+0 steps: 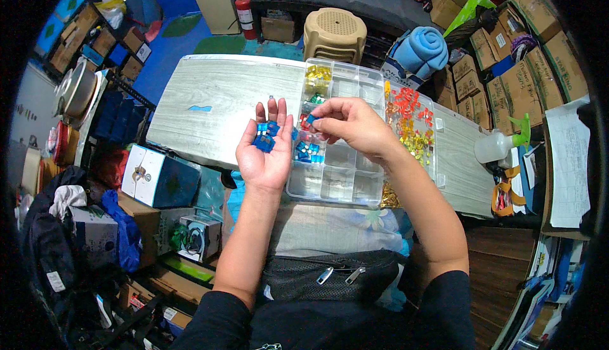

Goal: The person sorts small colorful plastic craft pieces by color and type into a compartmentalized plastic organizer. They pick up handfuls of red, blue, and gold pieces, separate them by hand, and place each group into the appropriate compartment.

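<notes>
Several blue pieces (265, 139) are being held in a loose heap on the palm of the left hand (263, 150), which is facing upward, its fingers slightly curled and parted. One more blue piece (310, 120) is being pinched between the thumb and fingers of the right hand (351, 125), and only a narrow gap is being left between the two hands. The right hand is being held over the box (337, 182), a clear one split into square compartments; the left is being held just beside its left edge, over the table (222, 90).

Along the box's left column, yellow pieces (318, 73), green pieces (316, 98) and more blue pieces (309, 152) are being contained. Part of the box is being hidden by the right hand and forearm. Beyond its right edge, red pieces (406, 104) and yellow-green pieces (415, 144) are being held in a second box (434, 160).

To the left, a broad stretch of tabletop is extending as far as the table's rounded end, marked by a blue patch (200, 108). The far side is being bordered by a stool (334, 30) and a blue roll (420, 52), the right end by a spray bottle (498, 147). Near the front edge, a black bag (330, 274) is being worn at the waist.
</notes>
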Demonstrator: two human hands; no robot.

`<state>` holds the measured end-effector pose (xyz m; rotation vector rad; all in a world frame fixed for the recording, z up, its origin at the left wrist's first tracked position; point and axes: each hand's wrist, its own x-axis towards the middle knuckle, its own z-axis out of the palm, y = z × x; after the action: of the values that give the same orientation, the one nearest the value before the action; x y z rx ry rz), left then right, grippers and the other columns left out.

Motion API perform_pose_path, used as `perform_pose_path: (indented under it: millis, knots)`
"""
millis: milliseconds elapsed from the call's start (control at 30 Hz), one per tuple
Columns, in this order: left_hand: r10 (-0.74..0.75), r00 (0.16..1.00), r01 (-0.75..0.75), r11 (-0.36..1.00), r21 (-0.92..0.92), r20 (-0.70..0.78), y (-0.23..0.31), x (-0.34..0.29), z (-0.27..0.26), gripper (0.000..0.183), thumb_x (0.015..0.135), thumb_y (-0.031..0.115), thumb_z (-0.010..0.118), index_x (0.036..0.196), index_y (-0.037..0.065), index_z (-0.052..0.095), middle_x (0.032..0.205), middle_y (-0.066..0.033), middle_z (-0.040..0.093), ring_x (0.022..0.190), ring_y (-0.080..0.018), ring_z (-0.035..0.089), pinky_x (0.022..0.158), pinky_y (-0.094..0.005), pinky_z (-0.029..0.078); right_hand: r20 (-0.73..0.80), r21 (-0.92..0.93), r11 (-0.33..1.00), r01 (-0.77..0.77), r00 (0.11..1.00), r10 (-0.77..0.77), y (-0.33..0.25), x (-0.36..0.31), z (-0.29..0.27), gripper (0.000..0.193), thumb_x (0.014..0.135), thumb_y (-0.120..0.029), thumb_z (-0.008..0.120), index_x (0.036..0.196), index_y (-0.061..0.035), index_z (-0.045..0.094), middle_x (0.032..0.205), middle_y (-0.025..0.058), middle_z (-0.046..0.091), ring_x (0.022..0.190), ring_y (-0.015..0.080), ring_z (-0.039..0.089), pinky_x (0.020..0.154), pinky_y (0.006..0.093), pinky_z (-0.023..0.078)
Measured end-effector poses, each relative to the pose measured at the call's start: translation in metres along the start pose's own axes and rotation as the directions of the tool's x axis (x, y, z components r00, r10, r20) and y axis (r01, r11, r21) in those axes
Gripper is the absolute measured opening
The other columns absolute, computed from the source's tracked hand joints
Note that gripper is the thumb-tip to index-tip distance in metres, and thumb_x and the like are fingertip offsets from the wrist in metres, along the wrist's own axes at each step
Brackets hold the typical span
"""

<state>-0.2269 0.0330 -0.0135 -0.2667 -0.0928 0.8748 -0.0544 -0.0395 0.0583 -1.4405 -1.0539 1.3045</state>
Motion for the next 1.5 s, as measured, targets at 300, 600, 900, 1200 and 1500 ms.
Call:
perform_pose_path:
  millis: [300, 600, 900, 1200, 1500]
  knots:
    - [0.001, 0.999, -0.001, 1.000, 0.010, -0.041, 0.000, 0.000, -0.001, 0.030, 0.098, 0.017, 0.035, 0.115, 0.002, 0.054, 0.123, -0.0167, 0.054, 0.130, -0.0325, 0.042, 0.109, -0.0504, 0.032, 0.014, -0.375, 0.925, 0.066, 0.998, -0.065, 0.008, -0.010, -0.005, 0.009, 0.078, 0.000, 0.067, 0.086, 0.0024, 0.065, 0.074, 0.0087, 0.068, 0.065, 0.0124, 0.065, 0.059, 0.0258, 0.052]
    - [0.010, 1.000, -0.010, 1.000, 0.009, -0.025, 0.000, 0.000, 0.000, 0.030, 0.098, 0.017, 0.035, 0.115, 0.002, 0.053, 0.123, -0.0167, 0.054, 0.130, -0.0324, 0.042, 0.109, -0.0504, 0.032, -0.018, -0.262, 0.965, 0.025, 0.999, -0.030, 0.000, -0.010, -0.003, 0.011, 0.084, -0.003, 0.066, 0.091, 0.0024, 0.059, 0.074, 0.0050, 0.065, 0.067, 0.0088, 0.062, 0.061, 0.0229, 0.050]
    - [-0.020, 1.000, 0.021, 0.999, -0.026, 0.009, 0.001, -0.001, 0.001, 0.032, 0.097, 0.016, 0.034, 0.118, 0.001, 0.052, 0.127, -0.0180, 0.052, 0.132, -0.0331, 0.039, 0.110, -0.0523, 0.030, -0.022, -0.295, 0.953, 0.067, 0.997, -0.076, 0.013, 0.000, 0.001, 0.011, 0.081, -0.010, 0.071, 0.084, -0.0016, 0.065, 0.068, 0.0059, 0.066, 0.061, 0.0111, 0.063, 0.056, 0.0261, 0.050]
    - [-0.061, 0.994, 0.048, 0.990, 0.135, 0.094, -0.010, -0.003, 0.005, 0.039, 0.098, 0.021, 0.032, 0.130, 0.003, 0.046, 0.137, -0.0166, 0.046, 0.135, -0.0328, 0.034, 0.112, -0.0511, 0.026, -0.058, -0.552, 0.740, 0.385, 0.867, -0.495, -0.004, -0.003, 0.036, 0.021, 0.073, -0.015, 0.072, 0.090, -0.0032, 0.069, 0.077, 0.0119, 0.065, 0.069, 0.0230, 0.065, 0.064, 0.0324, 0.051]
    - [-0.036, 0.997, 0.022, 0.976, 0.216, 0.062, -0.019, -0.005, 0.008, 0.040, 0.099, 0.023, 0.029, 0.131, 0.004, 0.044, 0.140, -0.0164, 0.043, 0.135, -0.0323, 0.033, 0.114, -0.0471, 0.024, 0.038, -0.661, 0.570, 0.487, 0.781, -0.623, 0.006, -0.003, 0.066, 0.028, 0.067, -0.006, 0.072, 0.091, 0.0003, 0.060, 0.098, 0.0192, 0.058, 0.092, 0.0350, 0.059, 0.077, 0.0413, 0.049]
